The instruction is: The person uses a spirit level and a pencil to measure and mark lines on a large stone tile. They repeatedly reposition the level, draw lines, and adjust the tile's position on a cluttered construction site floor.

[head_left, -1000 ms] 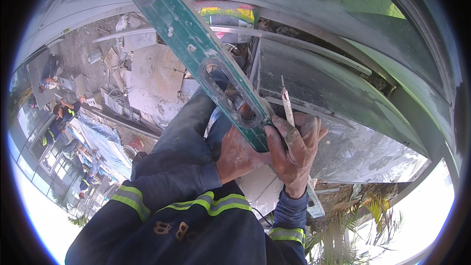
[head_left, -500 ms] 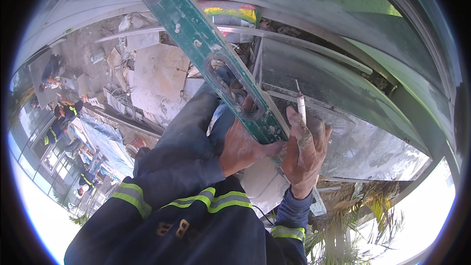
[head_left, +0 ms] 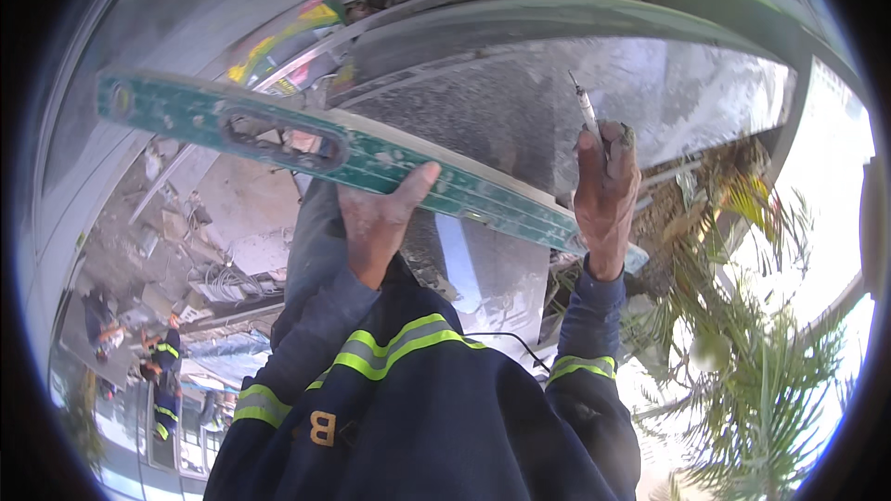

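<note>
A long green spirit level [head_left: 380,172], smeared with pale dust, slants across in front of me, its left end farther off than its right. My left hand [head_left: 379,218] is closed on its near edge at about the middle, thumb lying across the face and the other fingers hidden. At the level's right end is my right hand [head_left: 608,190], with a slim white pen-like tool [head_left: 587,109] pinched in its fingers, thin metal tip pointing away from me. Whether this hand also touches the level I cannot tell.
Beyond the level lies a dusty grey slab [head_left: 464,97]. Palm fronds [head_left: 761,371] stand at the right. Rubble and coiled cable [head_left: 223,283] cover the ground at left, where several people in reflective-striped clothing [head_left: 165,376] are. A colourful bag [head_left: 278,42] sits at the far left.
The spirit level has swung flatter, its far end moving left and nearer. My left hand has shifted left along with it. The pen-like tool stays in my right hand, now raised farther away.
</note>
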A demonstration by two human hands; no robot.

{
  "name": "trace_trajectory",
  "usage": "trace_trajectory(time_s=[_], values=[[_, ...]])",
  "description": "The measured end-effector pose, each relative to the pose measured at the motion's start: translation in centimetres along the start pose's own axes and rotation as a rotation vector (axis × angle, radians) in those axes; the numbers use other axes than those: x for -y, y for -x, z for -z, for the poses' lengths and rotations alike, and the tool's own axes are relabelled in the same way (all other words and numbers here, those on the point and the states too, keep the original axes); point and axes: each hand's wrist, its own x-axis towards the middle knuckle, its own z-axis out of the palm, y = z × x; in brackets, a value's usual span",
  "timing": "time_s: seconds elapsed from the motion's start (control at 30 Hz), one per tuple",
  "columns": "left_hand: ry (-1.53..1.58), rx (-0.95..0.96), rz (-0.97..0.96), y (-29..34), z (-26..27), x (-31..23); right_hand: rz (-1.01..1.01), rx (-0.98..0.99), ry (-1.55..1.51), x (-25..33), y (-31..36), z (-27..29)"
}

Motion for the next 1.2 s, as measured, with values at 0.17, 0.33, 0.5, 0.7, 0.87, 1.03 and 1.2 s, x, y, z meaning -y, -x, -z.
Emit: trace_trajectory(time_s=[0.17,0.33,0.5,0.7,0.87,1.03,1.2], values=[[-0.232,-0.055,-0.177,-0.6,0.6,2.0,-0.335,-0.183,0.11,-9.3,7.4,3.5],[-0.219,-0.083,-0.11,-0.7,0.3,2.2,-0.318,-0.166,0.124,-12.2,11.9,2.2],[-0.123,-0.143,-0.11,-0.3,-0.1,2.2,-0.244,-0.218,0.17,-11.7,11.8,1.8],[-0.162,-0.125,-0.098,-0.3,0.6,2.2,-0.182,-0.205,0.154,-12.7,12.1,1.5],[-0.144,-0.059,-0.08,-0.2,1.4,2.4,-0.174,-0.223,0.142,-12.6,11.9,1.5],[-0.136,-0.138,-0.054,0.2,0.9,2.4,-0.189,-0.177,0.132,-12.2,11.9,1.8],[-0.148,-0.141,-0.05,0.0,1.6,2.7,-0.2,-0.164,0.14,-12.5,12.0,1.7]])
